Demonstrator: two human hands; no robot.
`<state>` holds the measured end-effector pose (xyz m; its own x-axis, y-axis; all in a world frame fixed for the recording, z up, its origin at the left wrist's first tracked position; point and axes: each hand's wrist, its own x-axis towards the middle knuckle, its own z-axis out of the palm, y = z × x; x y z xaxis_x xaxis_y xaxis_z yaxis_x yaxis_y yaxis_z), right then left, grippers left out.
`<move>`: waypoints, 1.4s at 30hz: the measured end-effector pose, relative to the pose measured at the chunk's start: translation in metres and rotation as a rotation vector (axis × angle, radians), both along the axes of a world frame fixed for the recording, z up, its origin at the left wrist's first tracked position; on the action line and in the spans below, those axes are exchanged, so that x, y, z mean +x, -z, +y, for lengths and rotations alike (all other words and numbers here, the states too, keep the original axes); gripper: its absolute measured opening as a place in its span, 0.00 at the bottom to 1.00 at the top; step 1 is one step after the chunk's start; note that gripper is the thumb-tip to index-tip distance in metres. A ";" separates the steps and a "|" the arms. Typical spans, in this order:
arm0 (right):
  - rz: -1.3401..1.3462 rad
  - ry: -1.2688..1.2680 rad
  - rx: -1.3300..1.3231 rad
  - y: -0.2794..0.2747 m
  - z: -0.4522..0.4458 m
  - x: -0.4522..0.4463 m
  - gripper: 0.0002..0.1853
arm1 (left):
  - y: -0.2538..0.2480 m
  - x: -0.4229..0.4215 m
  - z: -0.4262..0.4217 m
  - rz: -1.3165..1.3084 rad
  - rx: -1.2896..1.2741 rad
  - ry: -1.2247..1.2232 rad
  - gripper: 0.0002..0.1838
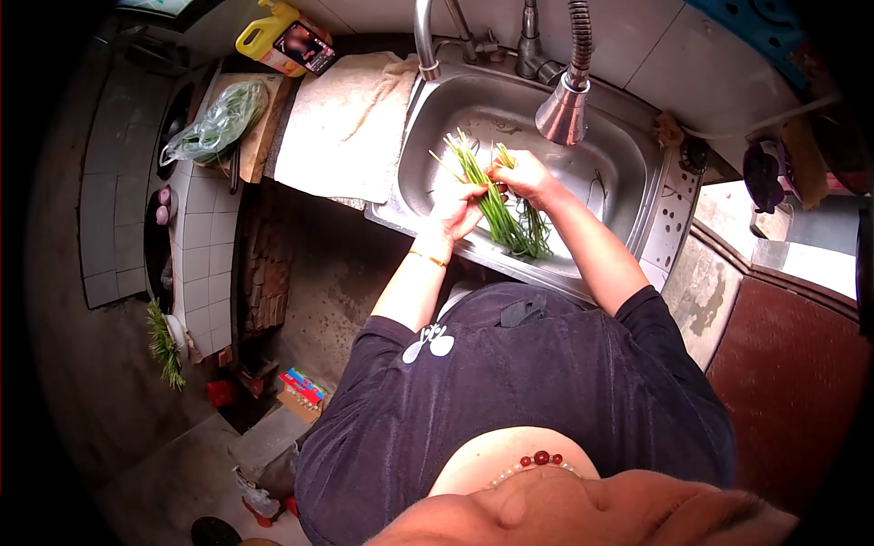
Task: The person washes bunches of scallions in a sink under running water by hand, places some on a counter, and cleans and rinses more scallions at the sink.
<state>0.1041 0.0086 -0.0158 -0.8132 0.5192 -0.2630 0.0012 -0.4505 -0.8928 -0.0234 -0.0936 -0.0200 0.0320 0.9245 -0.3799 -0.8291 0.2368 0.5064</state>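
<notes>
Over the metal sink (421,136), my left hand (458,209) is closed round a bunch of long, thin green stalks that look like chives (499,217). The pale ends point up and to the left, and the dark leafy ends hang toward the sink's front rim. Just beside it, my right hand (526,177) is closed on the pale ends of some of the stalks. Its fingertips are partly hidden. A few loose bits of green lie on the sink's bottom.
A chrome spray tap (563,116) hangs above the sink, with a curved spout (426,45) to its left. Left of the sink lies a beige cloth (341,127). Farther left are a plastic bag of greens (218,123) and a yellow jug (284,38).
</notes>
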 end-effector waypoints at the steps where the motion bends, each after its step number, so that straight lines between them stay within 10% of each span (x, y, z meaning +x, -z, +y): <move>1: -0.009 0.001 -0.004 0.000 0.000 0.000 0.07 | 0.002 0.000 0.000 0.025 0.026 -0.003 0.20; 42: -0.036 0.275 -0.221 0.002 0.012 -0.005 0.13 | -0.006 0.003 0.001 0.125 0.031 -0.090 0.15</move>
